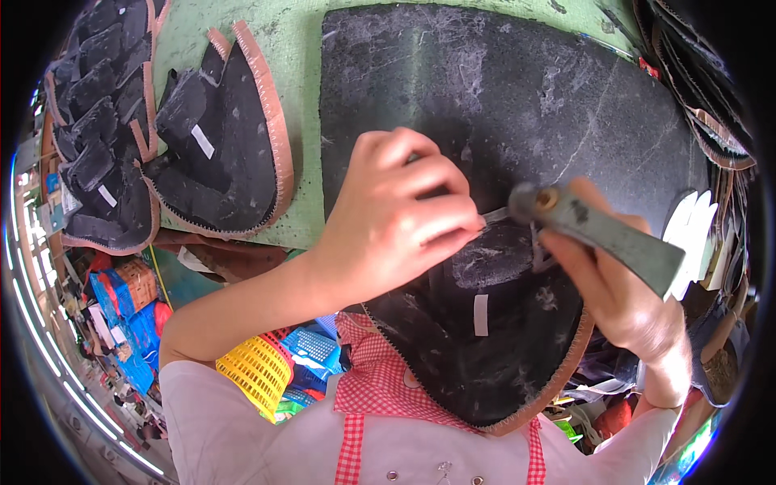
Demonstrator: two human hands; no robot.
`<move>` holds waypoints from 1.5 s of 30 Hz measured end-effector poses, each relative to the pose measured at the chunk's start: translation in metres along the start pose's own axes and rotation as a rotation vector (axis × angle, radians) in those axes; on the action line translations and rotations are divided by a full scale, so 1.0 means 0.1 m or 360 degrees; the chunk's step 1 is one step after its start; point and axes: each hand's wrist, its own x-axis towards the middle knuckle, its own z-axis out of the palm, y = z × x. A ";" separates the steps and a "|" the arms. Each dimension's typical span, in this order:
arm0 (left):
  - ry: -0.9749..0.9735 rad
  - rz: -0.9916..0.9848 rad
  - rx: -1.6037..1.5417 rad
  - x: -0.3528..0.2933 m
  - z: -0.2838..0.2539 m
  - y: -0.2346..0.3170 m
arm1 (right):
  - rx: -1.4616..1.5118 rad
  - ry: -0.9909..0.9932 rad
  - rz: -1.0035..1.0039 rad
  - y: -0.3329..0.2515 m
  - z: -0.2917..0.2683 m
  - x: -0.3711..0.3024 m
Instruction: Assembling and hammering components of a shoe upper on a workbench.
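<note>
A black shoe upper [517, 356], with a tan zigzag-cut edge and a small white strip on it, lies partly on a dark board [388, 73] and hangs over its near side toward my apron. My left hand [404, 214] is closed, with thumb and fingertips pinching at the upper's far edge, where a thin pale edge shows. Wrapped in my right hand [622, 299] is a hammer [614, 242]. Its round face, slightly blurred, is just right of my left fingertips, while the broad wedge end points to the lower right.
On the green tabletop [303, 121] to the left lie another black upper [234, 137] and an overlapping row of uppers [101, 121]. More dark pieces [703, 89] are stacked at right, near white strips [691, 234]. A yellow basket [255, 376] stands below the table's edge.
</note>
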 end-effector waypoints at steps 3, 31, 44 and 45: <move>0.0100 0.0194 0.0272 -0.05 0.01 0.10 | 0.0067 -0.0070 0.0703 -0.25 -0.07 0.06; -0.0339 0.0097 -0.0266 0.55 -0.14 -0.28 | 0.0264 -0.0259 0.0599 -0.30 0.03 -0.28; -0.0353 0.0565 0.0249 0.65 -0.01 -0.16 | 0.0240 -0.0163 0.0740 -0.14 0.07 -0.32; -0.0305 0.0526 0.0122 0.65 -0.02 -0.19 | 0.0272 -0.0179 0.0751 -0.14 0.07 -0.31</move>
